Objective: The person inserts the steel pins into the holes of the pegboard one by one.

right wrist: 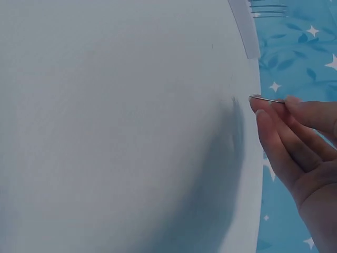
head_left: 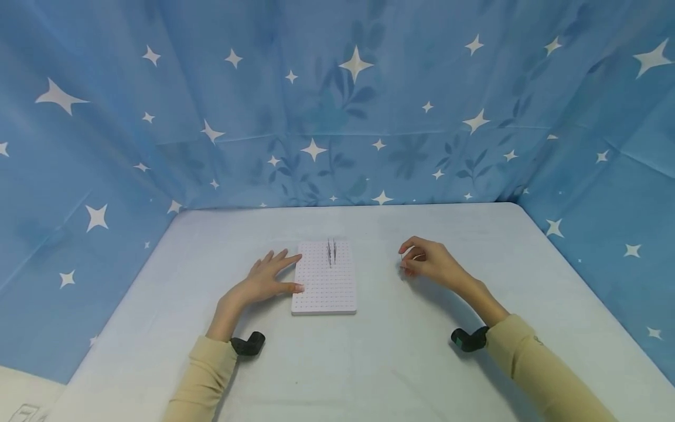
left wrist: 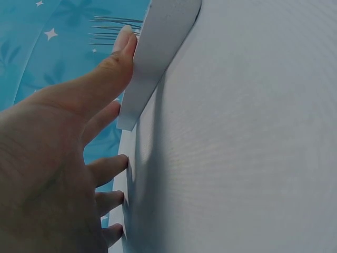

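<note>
A white pegboard [head_left: 324,293] with rows of small holes lies flat on the table. Several thin metal pins [head_left: 334,252] stand upright in its far part. My left hand [head_left: 263,284] is spread at the board's left side, with thumb and index finger resting on its edge and the other fingertips down on the table in the left wrist view. To the right of the board, close over the table, my right hand [head_left: 429,264] pinches a thin metal pin [right wrist: 267,98] between thumb and fingers.
A white cloth covers the table [head_left: 379,363]. Blue star-patterned curtains [head_left: 316,117] hang behind it and along both sides. A black wrist camera [head_left: 249,344] sits on the left wrist, and another black camera [head_left: 468,340] on the right.
</note>
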{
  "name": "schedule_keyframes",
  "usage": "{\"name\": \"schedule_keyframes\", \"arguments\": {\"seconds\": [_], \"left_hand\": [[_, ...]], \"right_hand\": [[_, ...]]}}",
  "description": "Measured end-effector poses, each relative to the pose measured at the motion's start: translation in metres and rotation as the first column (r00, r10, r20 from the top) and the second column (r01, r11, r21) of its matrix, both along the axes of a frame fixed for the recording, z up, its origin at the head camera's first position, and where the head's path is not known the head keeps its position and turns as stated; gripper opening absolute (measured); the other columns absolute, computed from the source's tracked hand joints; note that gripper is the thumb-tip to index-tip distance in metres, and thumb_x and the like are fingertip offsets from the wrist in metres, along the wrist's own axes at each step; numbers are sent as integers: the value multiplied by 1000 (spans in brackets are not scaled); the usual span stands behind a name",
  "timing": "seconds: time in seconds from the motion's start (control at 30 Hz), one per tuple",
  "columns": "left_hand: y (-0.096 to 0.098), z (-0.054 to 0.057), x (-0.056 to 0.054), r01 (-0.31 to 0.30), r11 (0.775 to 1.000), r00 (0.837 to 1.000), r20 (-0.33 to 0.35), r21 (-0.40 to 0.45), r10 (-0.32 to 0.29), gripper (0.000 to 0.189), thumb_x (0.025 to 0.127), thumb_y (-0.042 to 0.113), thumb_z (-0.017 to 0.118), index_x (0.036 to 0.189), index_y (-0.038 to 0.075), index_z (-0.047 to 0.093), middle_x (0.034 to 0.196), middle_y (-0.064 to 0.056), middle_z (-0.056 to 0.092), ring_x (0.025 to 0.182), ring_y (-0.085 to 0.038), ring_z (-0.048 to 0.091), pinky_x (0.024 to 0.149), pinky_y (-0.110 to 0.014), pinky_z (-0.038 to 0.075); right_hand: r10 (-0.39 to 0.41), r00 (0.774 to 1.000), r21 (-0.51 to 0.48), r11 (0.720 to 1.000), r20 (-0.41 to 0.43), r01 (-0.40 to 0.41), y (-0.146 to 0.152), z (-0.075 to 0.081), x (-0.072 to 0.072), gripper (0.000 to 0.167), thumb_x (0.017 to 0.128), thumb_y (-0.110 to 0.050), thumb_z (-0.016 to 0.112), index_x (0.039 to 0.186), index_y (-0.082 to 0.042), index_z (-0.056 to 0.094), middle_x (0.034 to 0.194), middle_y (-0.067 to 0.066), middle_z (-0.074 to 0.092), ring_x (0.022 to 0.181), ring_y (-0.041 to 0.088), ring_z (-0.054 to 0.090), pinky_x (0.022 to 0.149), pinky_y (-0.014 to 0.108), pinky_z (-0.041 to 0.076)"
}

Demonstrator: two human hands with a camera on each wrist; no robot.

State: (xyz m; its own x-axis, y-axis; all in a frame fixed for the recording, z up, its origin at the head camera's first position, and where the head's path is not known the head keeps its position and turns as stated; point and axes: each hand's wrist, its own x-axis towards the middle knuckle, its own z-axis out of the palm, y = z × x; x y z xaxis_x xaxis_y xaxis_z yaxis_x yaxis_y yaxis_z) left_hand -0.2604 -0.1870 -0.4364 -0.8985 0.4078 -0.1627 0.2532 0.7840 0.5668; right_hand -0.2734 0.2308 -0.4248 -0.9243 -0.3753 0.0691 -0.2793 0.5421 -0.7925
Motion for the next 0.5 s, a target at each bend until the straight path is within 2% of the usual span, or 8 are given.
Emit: {"name": "schedule_keyframes", "arguments": {"seconds": [0.13,0.37,0.5], "left_hand": [[-2,-1,0,2,1000,1000,-5,-3,-2,86,91,52,74,161,17,38,169,-25,18,156,-53,3,122,-72,3],[-5,0,2,-2,1000,1000,3,0,2,86,91,52,74,161,17,37,170,-25,16,156,-53,1,122,-73,3],[-3,1,3,6,1000,1000,4,18,-6,86,90,53,74,161,18,38,170,-24,16,156,-52,1,122,-72,1]], "right_hand": [[-25,1000,-26,999,-3,24,-13,1,-2,21,96,-6,71,115,1,65,99,16,75,77,23,75,70,33,62],[-36,999,-59,998,-18,35,-38,8,-6,22,95,-5,72,115,2,66,94,12,76,78,21,76,75,41,64],[-46,999,-92,995,-1,46,-48,8,-7,22,94,-4,73,114,4,67,94,13,76,79,22,77,76,41,64]]}}
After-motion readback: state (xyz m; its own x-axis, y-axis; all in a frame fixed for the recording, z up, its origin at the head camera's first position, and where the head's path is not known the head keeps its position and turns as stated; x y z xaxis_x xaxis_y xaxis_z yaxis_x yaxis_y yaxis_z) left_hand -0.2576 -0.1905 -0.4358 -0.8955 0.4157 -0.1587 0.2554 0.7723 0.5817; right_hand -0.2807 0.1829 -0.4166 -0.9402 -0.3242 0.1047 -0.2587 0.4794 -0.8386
